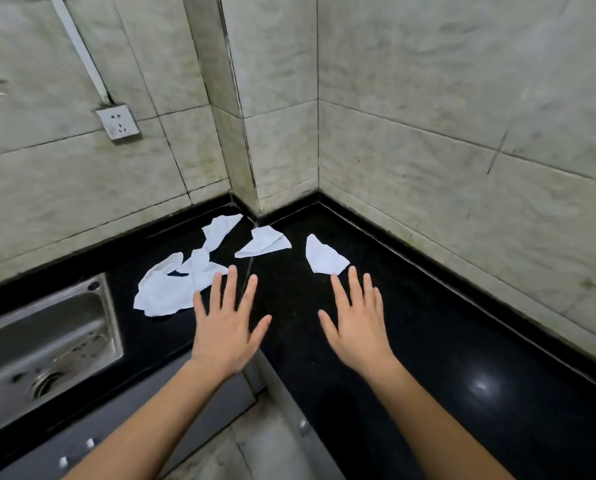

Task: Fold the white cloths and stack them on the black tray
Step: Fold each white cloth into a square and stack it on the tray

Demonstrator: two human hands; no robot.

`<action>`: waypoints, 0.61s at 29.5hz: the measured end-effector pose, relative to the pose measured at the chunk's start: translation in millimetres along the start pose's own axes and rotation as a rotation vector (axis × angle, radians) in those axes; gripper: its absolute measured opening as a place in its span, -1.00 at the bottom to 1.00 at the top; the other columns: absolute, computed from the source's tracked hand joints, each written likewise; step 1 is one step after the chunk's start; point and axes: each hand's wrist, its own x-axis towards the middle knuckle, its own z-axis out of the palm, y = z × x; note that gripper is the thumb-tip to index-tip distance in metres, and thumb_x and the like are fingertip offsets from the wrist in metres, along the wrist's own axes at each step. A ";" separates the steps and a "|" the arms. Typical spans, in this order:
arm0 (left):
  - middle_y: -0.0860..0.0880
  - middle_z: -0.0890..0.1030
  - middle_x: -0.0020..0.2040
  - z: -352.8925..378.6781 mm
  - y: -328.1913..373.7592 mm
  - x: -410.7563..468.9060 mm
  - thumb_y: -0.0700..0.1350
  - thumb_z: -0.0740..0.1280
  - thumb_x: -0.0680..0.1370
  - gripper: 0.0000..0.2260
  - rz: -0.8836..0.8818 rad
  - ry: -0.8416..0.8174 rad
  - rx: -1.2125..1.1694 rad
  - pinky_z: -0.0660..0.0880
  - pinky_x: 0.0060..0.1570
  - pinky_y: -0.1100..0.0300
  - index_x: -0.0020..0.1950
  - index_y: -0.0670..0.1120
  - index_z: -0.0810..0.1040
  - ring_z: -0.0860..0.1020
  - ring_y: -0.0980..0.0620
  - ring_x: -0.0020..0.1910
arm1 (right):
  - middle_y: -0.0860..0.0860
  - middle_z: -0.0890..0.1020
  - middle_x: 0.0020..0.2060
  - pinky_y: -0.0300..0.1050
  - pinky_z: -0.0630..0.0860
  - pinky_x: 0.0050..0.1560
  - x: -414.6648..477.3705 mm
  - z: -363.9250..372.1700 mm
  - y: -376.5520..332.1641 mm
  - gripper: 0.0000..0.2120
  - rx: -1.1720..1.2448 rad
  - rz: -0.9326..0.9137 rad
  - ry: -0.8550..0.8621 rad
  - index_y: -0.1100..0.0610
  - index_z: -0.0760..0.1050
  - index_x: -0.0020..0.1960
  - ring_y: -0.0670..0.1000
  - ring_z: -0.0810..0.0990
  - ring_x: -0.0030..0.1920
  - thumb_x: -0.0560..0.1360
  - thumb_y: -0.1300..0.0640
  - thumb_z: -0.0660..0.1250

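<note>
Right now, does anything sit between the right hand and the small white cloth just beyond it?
Nothing visible does. The open right hand is over the glossy black stone countertop, its fingertips at the near edge of the small crumpled white cloth.

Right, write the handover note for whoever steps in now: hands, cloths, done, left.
Left hand: open, fingers spread, holding nothing. Right hand: the same.
Cloths: a crumpled heap by the left hand, a middle cloth near the corner, a right cloth just past the right hand, all on the black counter.
Done: nothing neatly folded or stacked; no separate tray in view.
Left: fold each, stack them.
</note>
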 end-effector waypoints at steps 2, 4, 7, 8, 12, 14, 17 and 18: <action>-0.19 0.08 0.60 1.3 -14.6 39.2 0.32 -0.04 0.57 -0.33 -0.004 -0.023 0.000 0.21 0.35 -0.38 0.60 0.00 0.13 0.08 -0.28 0.56 | 0.19 -0.02 0.61 0.21 -0.01 0.55 39.9 3.5 0.5 -0.34 0.005 -0.005 -0.006 0.08 0.01 0.62 0.29 -0.05 0.59 0.63 -0.18 0.08; -0.20 0.05 0.60 9.8 -26.5 70.3 0.33 -0.05 0.57 -0.32 -0.018 -0.060 -0.016 0.20 0.37 -0.37 0.60 0.00 0.12 0.07 -0.28 0.56 | 0.20 0.04 0.60 0.22 0.05 0.54 73.0 9.0 0.6 -0.35 0.005 0.013 -0.046 0.09 0.06 0.61 0.29 0.00 0.58 0.62 -0.15 0.14; -0.21 0.06 0.60 31.1 -40.5 92.9 0.33 -0.04 0.55 -0.31 -0.013 -0.126 -0.009 0.24 0.35 -0.35 0.59 -0.03 0.18 0.09 -0.29 0.55 | 0.20 0.07 0.60 0.19 0.07 0.53 98.5 24.4 0.2 -0.36 0.008 0.023 -0.123 0.10 0.07 0.61 0.28 0.01 0.58 0.63 -0.14 0.15; -0.21 0.07 0.60 37.4 -44.4 99.9 0.33 -0.05 0.55 -0.30 -0.002 -0.141 -0.004 0.24 0.36 -0.34 0.58 -0.03 0.20 0.10 -0.28 0.56 | 0.19 0.05 0.60 0.17 0.05 0.54 105.6 29.6 0.2 -0.36 0.014 0.022 -0.149 0.10 0.06 0.61 0.26 -0.01 0.59 0.64 -0.13 0.14; -0.16 -0.10 0.62 70.4 -61.4 143.1 0.30 -0.04 0.60 -0.34 0.055 -0.243 -0.037 0.08 0.47 -0.23 0.62 0.00 0.04 -0.08 -0.20 0.59 | 0.14 -0.04 0.61 0.13 -0.01 0.56 141.8 54.8 -1.0 -0.36 0.015 0.054 -0.260 0.07 -0.03 0.62 0.20 -0.10 0.60 0.65 -0.14 0.10; -0.14 -0.14 0.62 87.7 -67.1 169.0 0.26 0.02 0.62 -0.36 0.099 -0.271 -0.052 0.06 0.49 -0.18 0.62 -0.01 0.01 -0.12 -0.17 0.59 | 0.14 -0.03 0.61 0.13 -0.01 0.57 158.5 69.7 -3.5 -0.36 0.029 0.086 -0.297 0.07 -0.03 0.62 0.19 -0.10 0.61 0.65 -0.13 0.09; -0.17 -0.05 0.62 116.5 -74.9 207.8 0.22 0.10 0.62 -0.38 0.149 -0.315 -0.051 0.16 0.45 -0.18 0.60 -0.04 0.12 -0.03 -0.20 0.59 | 0.15 0.01 0.61 0.13 0.02 0.57 186.4 91.8 -6.9 -0.38 0.004 0.102 -0.333 0.08 0.01 0.62 0.20 -0.04 0.60 0.65 -0.11 0.10; -0.20 0.04 0.61 126.8 -80.3 221.9 0.20 0.16 0.60 -0.40 0.158 -0.324 -0.064 0.23 0.40 -0.20 0.57 -0.06 0.22 0.05 -0.22 0.58 | 0.15 0.03 0.60 0.12 0.03 0.57 197.7 99.8 -9.1 -0.39 -0.016 0.103 -0.355 0.08 0.02 0.62 0.21 -0.02 0.60 0.65 -0.10 0.10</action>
